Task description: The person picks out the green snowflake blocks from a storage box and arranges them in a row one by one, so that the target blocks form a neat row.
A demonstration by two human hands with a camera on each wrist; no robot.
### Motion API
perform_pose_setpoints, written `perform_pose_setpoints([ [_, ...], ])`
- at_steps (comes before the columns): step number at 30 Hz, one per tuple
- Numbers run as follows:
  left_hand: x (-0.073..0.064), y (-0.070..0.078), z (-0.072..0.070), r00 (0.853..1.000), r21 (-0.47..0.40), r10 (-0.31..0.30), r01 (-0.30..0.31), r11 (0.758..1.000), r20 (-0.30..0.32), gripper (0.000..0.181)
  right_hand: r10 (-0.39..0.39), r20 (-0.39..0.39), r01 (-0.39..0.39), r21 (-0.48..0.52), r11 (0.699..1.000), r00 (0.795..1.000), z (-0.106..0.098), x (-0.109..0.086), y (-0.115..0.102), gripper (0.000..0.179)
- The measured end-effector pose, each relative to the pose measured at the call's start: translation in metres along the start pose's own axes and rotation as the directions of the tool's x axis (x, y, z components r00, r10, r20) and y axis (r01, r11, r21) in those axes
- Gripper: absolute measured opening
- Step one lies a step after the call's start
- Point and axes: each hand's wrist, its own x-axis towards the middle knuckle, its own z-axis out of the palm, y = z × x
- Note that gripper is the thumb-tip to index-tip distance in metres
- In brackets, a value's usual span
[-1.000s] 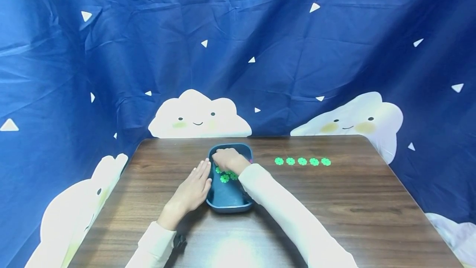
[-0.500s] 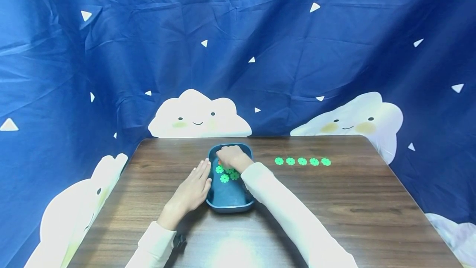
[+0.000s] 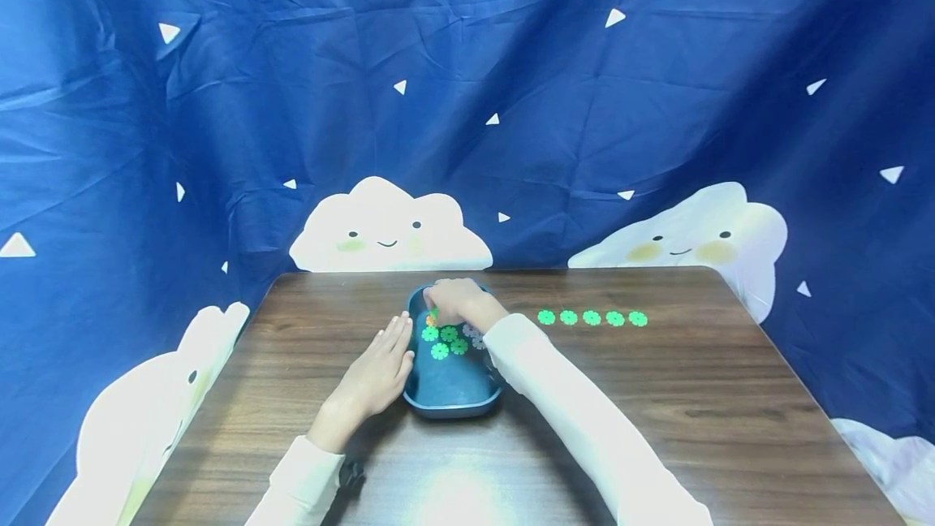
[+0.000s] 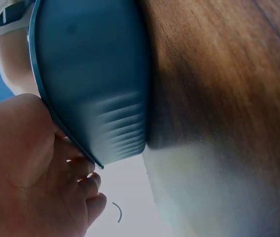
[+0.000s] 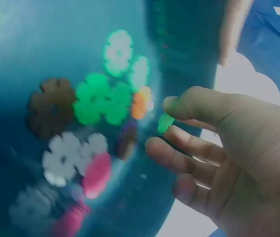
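Observation:
My right hand point(image 3: 458, 301) is over the far end of a blue plastic tray point(image 3: 453, 411). In the right wrist view its thumb and forefinger pinch a small green flower-shaped plastic disc point(image 5: 165, 122), seen nearly edge-on. Below the hand, several flower discs lie in the tray: green ones point(image 5: 91, 98), a brown one point(image 5: 52, 107), an orange one point(image 5: 140, 102), pale ones point(image 5: 62, 157) and pink ones point(image 5: 97, 175). My left hand point(image 3: 374, 369) rests with straight fingers against the tray's left side. The left wrist view shows it at the rim, beside the tray's outer wall point(image 4: 90, 64).
To the right of the tray, several green flower discs point(image 3: 592, 318) lie in a straight row on the brown wooden table point(image 3: 679, 404). Behind the table hangs a blue cloth point(image 3: 540, 144) with white clouds and triangles.
My right hand has risen slightly from the tray's contents, now with a green disc showing at its fingertips. More discs beneath it are uncovered. My left hand stays put.

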Motion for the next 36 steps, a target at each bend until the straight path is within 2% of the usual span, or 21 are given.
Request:
perform_pose_setpoints([
  [6, -0.001, -0.002, 0.002, 1.0, 0.007, -0.013, 0.013, 1.0, -0.002, 0.06, -0.029, -0.084, 0.034, 0.06, 0.998, 0.996, -0.019, -0.019, 0.015, 0.026],
  [9, -0.001, -0.003, 0.002, 1.0, 0.009, -0.013, 0.013, 1.0, -0.005, 0.06, -0.038, -0.121, 0.047, 0.075, 0.996, 0.992, -0.027, -0.03, 0.023, 0.031],
  [13, -0.001, -0.003, 0.003, 1.0, 0.019, -0.01, 0.01, 1.0, -0.004, 0.06, -0.031, -0.158, 0.038, 0.04, 0.998, 0.987, -0.036, -0.046, 0.033, 0.034],
  [17, 0.0, -0.002, 0.003, 1.0, 0.015, -0.012, 0.012, 1.0, -0.002, 0.06, -0.024, -0.184, 0.027, 0.017, 0.999, 0.983, -0.041, -0.063, 0.044, 0.027],
  [25, 0.0, -0.003, 0.004, 1.0, 0.012, -0.015, 0.015, 1.0, 0.001, 0.06, -0.034, -0.262, 0.034, -0.004, 0.999, 0.964, -0.041, -0.094, 0.069, 0.024],
  [36, 0.001, -0.002, 0.004, 1.0, 0.005, -0.015, 0.015, 1.0, -0.003, 0.06, 0.024, -0.305, -0.012, 0.043, 0.999, 0.952, -0.033, -0.128, 0.096, 0.029],
])
